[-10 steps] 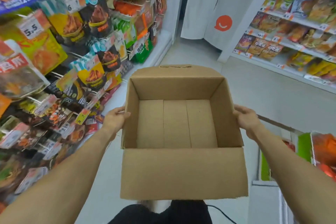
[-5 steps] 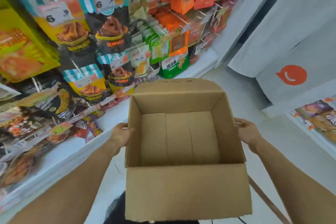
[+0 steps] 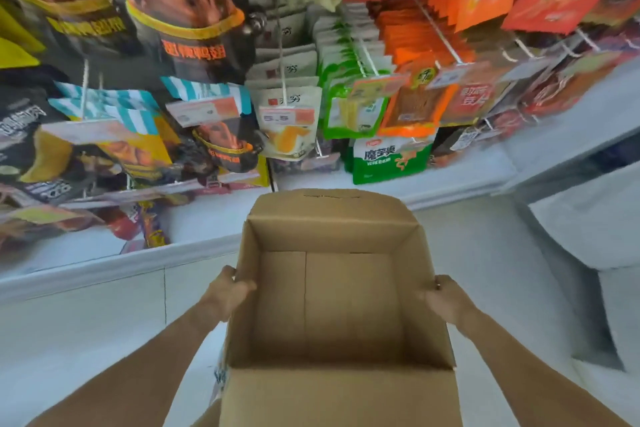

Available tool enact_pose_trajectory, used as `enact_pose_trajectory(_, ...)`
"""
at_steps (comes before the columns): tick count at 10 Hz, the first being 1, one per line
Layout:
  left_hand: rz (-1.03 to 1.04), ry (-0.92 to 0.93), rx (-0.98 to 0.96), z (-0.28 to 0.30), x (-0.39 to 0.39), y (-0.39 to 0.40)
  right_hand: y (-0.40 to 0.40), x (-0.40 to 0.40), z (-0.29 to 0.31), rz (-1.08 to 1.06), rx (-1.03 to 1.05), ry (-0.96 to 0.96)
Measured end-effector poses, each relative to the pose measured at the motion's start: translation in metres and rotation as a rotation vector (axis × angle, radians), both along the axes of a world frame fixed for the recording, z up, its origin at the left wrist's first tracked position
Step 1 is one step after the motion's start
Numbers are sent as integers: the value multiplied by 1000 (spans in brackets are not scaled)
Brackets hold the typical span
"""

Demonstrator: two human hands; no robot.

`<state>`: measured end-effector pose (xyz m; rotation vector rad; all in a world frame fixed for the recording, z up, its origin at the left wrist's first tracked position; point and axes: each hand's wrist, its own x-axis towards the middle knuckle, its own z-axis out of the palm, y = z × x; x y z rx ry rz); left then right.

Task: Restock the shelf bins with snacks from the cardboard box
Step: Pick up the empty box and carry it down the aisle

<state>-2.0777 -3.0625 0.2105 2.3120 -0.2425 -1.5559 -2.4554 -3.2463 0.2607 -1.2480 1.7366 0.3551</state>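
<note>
An open cardboard box (image 3: pixel 341 395) fills the lower middle of the head view, its inside bare with nothing in it. My left hand (image 3: pixel 227 293) grips the box's left wall, fingers curled over the rim. On the right wall my right hand (image 3: pixel 446 298) grips the same way. The box hangs in front of a snack display, where packets hang on pegs: a green and white packet (image 3: pixel 389 161) on the bottom row, a cream packet with an orange picture (image 3: pixel 289 130), and dark packets with orange print (image 3: pixel 194 28) higher up.
A white base ledge (image 3: pixel 114 263) runs under the hanging packets, with a white tiled floor (image 3: pixel 491 253) beyond the box. Orange and red packets (image 3: pixel 426 31) crowd the upper right. A white fabric panel (image 3: pixel 588 229) stands at the right.
The view has swung from the aisle to face the snack display head-on, much closer. Both hands kept hold of the box, which now sits lower in the frame.
</note>
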Motion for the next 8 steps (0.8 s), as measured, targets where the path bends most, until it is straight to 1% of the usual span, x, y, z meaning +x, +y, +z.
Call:
enact_pose_trajectory(1, 92, -29, -11, -58, -17, -9, -42, 0, -59, 94, 64, -49)
enact_pose_trajectory(2, 221, -14, 0, -119, -35, -15, -79, -3, -124, 155, 91, -66)
enact_pose_trajectory(3, 298, -39, -28, -180, -45, -20, -104, 1, -192, 183, 98, -79)
enact_pose_trajectory(5, 333, -37, -82, -279, -56, -4, -105, 15, -292, 152, 42, -128)
enact_pose_trajectory(6, 312, -26, -79, -315, -53, 9, -100, 22, -321, 162, 51, -163)
enact_pose_trajectory(7, 276, -31, -74, -322, -49, 8, -98, 23, -338, 182, 35, -177)
enact_pose_trajectory(8, 286, -122, -79, -312, -50, 0, -97, 29, -336, 255, -42, -111)
